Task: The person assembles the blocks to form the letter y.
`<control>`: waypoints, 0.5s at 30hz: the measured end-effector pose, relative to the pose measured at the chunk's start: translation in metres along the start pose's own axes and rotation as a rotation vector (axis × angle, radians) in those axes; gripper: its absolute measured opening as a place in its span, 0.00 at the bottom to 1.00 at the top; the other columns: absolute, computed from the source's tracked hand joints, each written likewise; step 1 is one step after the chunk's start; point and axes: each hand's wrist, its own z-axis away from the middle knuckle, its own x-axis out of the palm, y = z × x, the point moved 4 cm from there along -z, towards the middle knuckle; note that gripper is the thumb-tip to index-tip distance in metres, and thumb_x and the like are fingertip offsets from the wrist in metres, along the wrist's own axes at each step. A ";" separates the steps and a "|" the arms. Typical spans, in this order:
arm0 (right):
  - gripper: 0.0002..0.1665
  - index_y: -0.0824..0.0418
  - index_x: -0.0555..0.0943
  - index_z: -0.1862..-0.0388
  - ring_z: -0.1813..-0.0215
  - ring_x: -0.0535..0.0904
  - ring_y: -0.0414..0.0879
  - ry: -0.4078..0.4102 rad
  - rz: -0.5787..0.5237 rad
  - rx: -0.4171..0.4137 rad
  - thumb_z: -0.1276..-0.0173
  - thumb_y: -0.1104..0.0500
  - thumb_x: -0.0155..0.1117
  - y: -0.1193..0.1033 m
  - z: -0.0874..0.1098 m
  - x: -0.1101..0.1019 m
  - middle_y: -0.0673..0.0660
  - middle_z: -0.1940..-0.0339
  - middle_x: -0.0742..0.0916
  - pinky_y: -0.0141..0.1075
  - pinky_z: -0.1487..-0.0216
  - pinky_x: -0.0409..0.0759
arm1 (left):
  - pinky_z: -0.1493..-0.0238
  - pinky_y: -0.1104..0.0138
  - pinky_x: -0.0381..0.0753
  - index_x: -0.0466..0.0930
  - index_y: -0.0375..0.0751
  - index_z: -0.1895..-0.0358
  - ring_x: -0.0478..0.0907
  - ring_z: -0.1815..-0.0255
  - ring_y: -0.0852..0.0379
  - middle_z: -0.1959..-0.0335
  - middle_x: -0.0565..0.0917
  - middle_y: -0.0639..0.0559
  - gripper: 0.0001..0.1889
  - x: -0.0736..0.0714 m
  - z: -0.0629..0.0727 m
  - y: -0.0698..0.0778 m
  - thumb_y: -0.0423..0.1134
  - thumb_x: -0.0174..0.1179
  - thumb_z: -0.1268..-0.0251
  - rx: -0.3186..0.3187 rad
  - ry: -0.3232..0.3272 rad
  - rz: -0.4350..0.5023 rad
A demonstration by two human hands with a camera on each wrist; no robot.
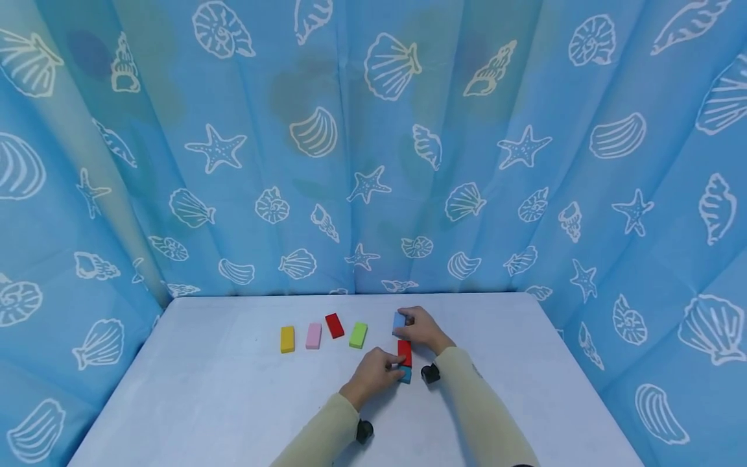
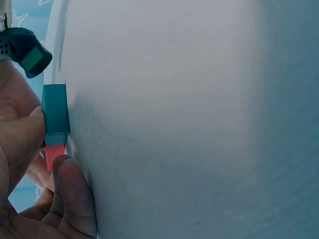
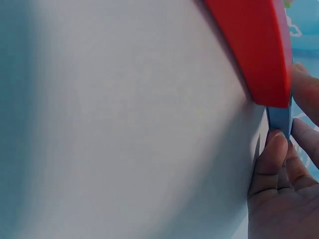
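Note:
A light blue block is pinched between the thumb and fingers of my right hand, at the far end of a short line of blocks. Directly nearer is a red block, and a teal block sits at its near end. My left hand comes in from the left, with its thumb against the teal block and its index finger at the red one. The left wrist view shows the thumb on the teal block. In the right wrist view, the red block partly hides the light blue block.
Left of the line lie a yellow block, a pink block, a second red block and a green block. All rest on a white table. A blue shell-print curtain hangs behind its far edge.

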 end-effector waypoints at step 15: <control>0.34 0.56 0.73 0.31 0.43 0.75 0.55 -0.009 -0.047 0.007 0.36 0.57 0.69 0.006 0.008 -0.003 0.62 0.37 0.78 0.52 0.37 0.77 | 0.63 0.69 0.77 0.82 0.48 0.41 0.73 0.61 0.61 0.61 0.80 0.53 0.22 -0.002 0.001 0.001 0.41 0.70 0.40 -0.026 -0.014 0.024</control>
